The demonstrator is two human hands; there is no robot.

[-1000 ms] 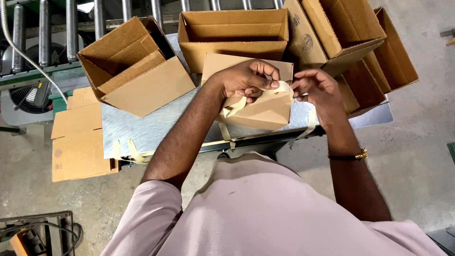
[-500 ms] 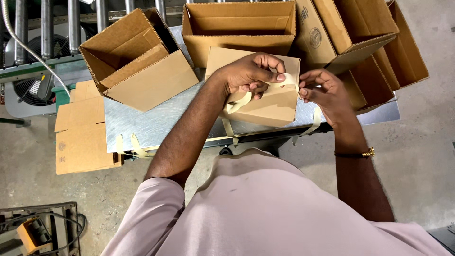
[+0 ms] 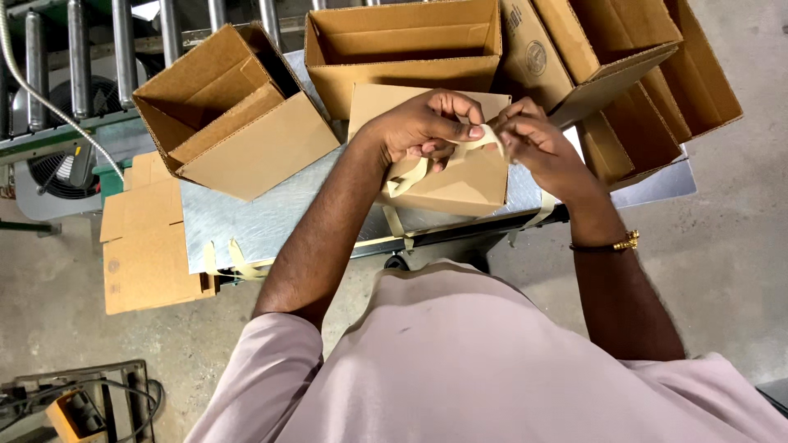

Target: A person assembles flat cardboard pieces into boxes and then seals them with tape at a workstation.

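My left hand (image 3: 423,127) and right hand (image 3: 533,143) meet above a small closed cardboard box (image 3: 451,176), both pinching one pale tape strip (image 3: 484,139) between fingertips. The box lies just beneath them on the metal desk (image 3: 246,217), open cartons (image 3: 402,49) standing behind it.

Both hands meet over the middle of the worktop (image 3: 246,226), left hand (image 3: 419,127) and right hand (image 3: 538,148) pinching one strip of tape (image 3: 410,174) above a closed box (image 3: 460,176). Far behind it sits an open box (image 3: 402,49). To the left lies a tipped box (image 3: 230,115), to the right a cluster of open boxes (image 3: 624,74). Flat cardboard sheets (image 3: 148,238) overhang the worktop's left edge.
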